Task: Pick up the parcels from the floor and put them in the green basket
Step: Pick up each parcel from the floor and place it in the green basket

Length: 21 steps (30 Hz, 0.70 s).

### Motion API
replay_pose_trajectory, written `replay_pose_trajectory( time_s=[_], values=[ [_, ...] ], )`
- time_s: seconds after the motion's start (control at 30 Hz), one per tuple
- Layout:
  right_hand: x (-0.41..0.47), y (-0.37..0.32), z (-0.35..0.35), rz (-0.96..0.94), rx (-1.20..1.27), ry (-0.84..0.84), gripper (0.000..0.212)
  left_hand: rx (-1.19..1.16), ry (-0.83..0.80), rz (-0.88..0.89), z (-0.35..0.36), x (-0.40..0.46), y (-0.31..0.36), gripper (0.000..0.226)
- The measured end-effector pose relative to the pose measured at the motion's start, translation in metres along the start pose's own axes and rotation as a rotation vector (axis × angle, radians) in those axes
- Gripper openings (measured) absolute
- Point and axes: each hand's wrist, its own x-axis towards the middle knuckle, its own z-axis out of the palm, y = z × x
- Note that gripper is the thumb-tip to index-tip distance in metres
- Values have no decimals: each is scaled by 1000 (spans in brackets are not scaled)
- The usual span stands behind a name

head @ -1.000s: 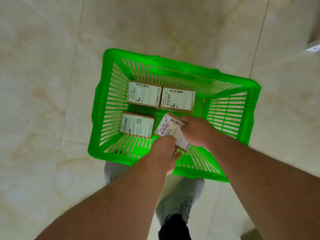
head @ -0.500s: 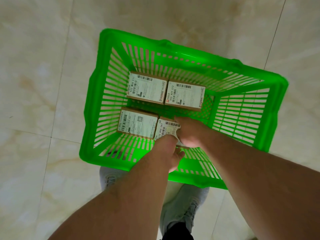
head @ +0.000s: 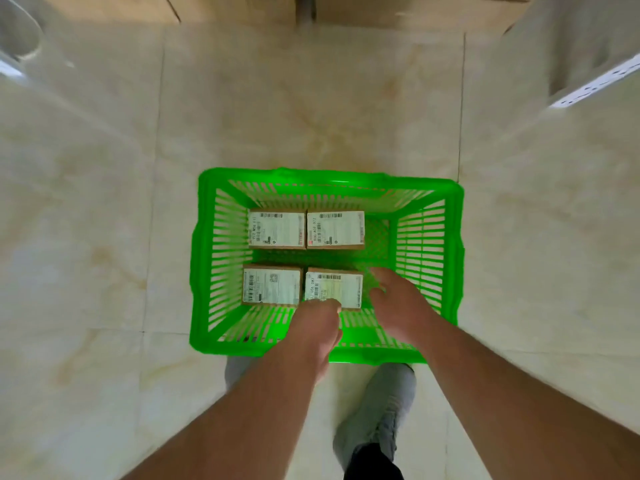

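Observation:
The green basket stands on the tiled floor in front of me. Four brown parcels with white labels lie flat inside it in two rows: far left, far right, near left and near right. My left hand reaches over the near rim, its fingers curled down onto the near edge of the near-right parcel; the fingertips are hidden. My right hand is inside the basket just right of that parcel, fingers spread and holding nothing.
Cardboard boxes stand along the far edge of the floor. A white strip-like object lies at the right. My grey shoe is just behind the basket's near rim. Bare tiles surround the basket.
The parcel held tilted in both hands has come down flat into the near-right spot. My right hand has come off it and opened. The view has tilted up and now shows the boxes.

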Motion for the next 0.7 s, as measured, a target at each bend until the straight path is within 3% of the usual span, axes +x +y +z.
replay_pose_trajectory(
  time_s=[0.1, 0.17, 0.27, 0.57, 0.7],
  values=[
    [-51, 0, -20, 59, 261, 16, 37, 208, 13, 85, 13, -48, 6, 47],
    [-83, 4, -30, 100, 379, 31, 38, 318, -7, 144, 21, -79, 4, 52],
    [-124, 15, -42, 186, 597, 36, 20, 459, -17, 215, 37, -114, 1, 63],
    [-203, 59, -59, 449, 1178, 200, 17, 863, -161, 396, 80, -181, -2, 61],
    [-241, 67, -57, 440, 1278, 344, 33, 1054, -221, 452, 86, -207, -11, 60]
  ],
)
